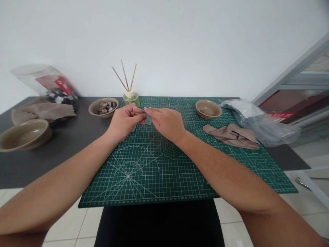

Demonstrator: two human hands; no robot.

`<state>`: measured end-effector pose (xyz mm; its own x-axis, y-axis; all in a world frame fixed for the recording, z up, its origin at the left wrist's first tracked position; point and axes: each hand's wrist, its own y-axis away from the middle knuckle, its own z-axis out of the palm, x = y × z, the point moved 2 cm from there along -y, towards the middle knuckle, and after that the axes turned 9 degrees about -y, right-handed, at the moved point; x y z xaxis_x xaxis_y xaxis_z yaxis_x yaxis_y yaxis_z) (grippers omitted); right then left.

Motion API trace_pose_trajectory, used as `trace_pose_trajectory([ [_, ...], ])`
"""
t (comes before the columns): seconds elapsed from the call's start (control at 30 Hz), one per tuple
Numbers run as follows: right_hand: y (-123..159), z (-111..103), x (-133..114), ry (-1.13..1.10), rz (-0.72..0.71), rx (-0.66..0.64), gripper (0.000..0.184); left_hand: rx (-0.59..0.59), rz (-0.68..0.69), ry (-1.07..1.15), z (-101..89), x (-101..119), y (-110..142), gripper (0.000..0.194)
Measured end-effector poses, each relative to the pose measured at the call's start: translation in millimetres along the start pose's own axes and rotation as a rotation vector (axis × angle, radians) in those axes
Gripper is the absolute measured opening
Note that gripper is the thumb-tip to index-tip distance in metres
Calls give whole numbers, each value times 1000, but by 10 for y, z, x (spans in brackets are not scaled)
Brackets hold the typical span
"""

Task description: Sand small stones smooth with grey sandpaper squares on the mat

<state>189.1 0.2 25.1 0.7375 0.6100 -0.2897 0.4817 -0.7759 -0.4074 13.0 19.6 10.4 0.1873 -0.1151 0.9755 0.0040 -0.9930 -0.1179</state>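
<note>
Over the far part of the green cutting mat point(144, 161), my two hands meet at the fingertips. My left hand point(125, 120) is closed in a pinch, with the thumb against the bent fingers. Opposite it, my right hand point(167, 122) has its fingers pressed together and reaching toward the left fingertips; its thumb is hidden. What the fingertips hold is too small and covered to name. A small grey-blue flat piece point(148, 120) shows just below them, and another sliver point(134, 127) peeks out beside my left hand.
A reed diffuser point(131, 97) stands right behind my hands. Bowls surround the work: one with dark and light small pieces point(105, 107), one at right point(208, 109), one at far left point(24, 135). Brown cloths point(230, 135), a plastic bag point(267, 127) and a tipped clear container point(38, 77) lie around.
</note>
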Motion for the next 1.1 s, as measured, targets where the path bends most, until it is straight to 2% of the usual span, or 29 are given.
trace_pose_trajectory([
  [0.13, 0, 14, -21, -6, -24, 1, 46, 1, 11, -3, -2, 1, 11, 19],
  [0.4, -16, -13, 59, -12, 42, 11, 45, 25, 44, 19, 4, 20, 27, 21],
  [0.63, -4, -35, 3, -23, 50, 43, 44, 37, 36, -14, 3, 29, 20, 23],
  [0.9, -3, -47, -42, -27, 33, -9, 46, 36, 46, -16, 13, 41, 32, 20],
  [1.1, -14, -33, 16, -4, 39, 4, 46, 34, 72, 3, 6, 16, 19, 19],
])
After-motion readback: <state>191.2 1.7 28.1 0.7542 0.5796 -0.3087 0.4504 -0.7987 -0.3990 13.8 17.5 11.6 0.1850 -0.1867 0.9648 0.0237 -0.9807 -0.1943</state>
